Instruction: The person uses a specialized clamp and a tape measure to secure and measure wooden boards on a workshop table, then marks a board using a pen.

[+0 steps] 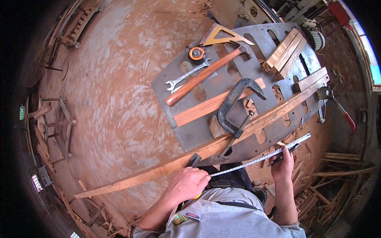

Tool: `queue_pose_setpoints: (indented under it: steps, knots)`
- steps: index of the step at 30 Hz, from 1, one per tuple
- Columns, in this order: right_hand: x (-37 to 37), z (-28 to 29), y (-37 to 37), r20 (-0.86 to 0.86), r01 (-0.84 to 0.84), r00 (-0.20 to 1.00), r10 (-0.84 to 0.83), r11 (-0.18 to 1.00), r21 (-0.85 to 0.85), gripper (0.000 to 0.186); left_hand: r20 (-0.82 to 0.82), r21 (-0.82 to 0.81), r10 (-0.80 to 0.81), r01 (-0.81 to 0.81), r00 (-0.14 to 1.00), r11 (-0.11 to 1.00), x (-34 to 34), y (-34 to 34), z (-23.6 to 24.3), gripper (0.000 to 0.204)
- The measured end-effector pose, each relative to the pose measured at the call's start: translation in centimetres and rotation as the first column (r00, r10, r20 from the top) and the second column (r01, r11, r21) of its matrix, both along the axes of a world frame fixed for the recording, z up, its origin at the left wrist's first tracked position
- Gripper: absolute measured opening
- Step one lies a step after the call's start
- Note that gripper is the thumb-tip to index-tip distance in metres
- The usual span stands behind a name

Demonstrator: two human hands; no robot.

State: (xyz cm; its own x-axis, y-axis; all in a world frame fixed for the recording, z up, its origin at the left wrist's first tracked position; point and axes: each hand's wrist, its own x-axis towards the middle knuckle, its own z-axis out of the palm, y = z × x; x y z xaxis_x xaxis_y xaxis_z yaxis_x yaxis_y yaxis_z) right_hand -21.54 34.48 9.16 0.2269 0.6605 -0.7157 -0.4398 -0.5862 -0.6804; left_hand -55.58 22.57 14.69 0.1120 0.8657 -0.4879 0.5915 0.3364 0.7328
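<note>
My left hand (185,184) is closed in front of my waist around a tape measure, mostly hidden; a bit of yellow case (197,196) shows below it. From there the white blade (254,160) runs out to the right, rising. My right hand (283,164) pinches the blade near its free end, thumb on top. A slim black object (282,156) also sits in that hand, its kind unclear. Just beyond, a long wooden board (170,166) crosses the metal table (186,137) and overhangs its left side. A black C-clamp (225,109) stands at the board.
On the table lie a hammer (202,77), a wrench (188,74), an orange and black tape measure (197,54), a set square (220,36), a flat reddish strip (198,112) and stacked wood blocks (285,51). A red-handled clamp (343,109) sits at the right edge. Scrap timber (317,194) lies lower right.
</note>
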Motion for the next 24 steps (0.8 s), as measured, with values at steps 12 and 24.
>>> queue_pose_setpoints:
  steps: [12,24]
  knots:
    - [0.1,-0.2,-1.5,0.007,0.038,0.999,-0.038,0.999,0.005,0.017,-0.044,-0.014,-0.067,0.066,0.997,0.998,-0.4,0.7,0.1,0.023]
    - [0.3,-1.0,-2.4,-0.002,0.061,0.998,-0.061,0.998,-0.029,0.019,-0.061,-0.001,-0.08,0.08,0.995,0.997,-0.3,0.8,0.1,0.023]
